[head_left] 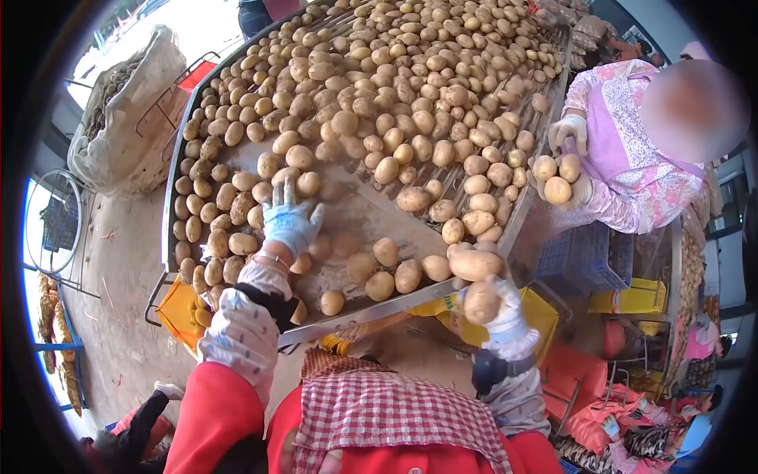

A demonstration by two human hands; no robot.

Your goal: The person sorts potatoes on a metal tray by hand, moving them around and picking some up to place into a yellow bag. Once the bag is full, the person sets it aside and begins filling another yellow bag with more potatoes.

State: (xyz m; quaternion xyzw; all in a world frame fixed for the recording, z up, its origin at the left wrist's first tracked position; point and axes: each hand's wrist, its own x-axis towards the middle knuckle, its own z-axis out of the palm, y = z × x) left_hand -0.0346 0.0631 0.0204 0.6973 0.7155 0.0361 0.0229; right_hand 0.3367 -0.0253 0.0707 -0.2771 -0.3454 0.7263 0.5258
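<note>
Many potatoes (379, 63) cover a metal sorting table (395, 213). My left hand (292, 221), in a pale glove, lies over the table with its fingers spread, touching or just beside potatoes at its fingertips. At the table's near right edge, my right hand (501, 304), also gloved, is wrapped round a potato (481, 303); its fingers are partly hidden. Another large potato (475, 265) sits directly above that one, against the hand or the rim; which one bears it I cannot tell. Some potatoes near my left hand are blurred.
A co-worker (632, 150) at the right holds several potatoes over the table's side. Blue crates (588, 257) and a yellow container (632, 299) stand below. A yellow bin (180, 312) hangs at the near left corner. A large sack (130, 118) stands at the left.
</note>
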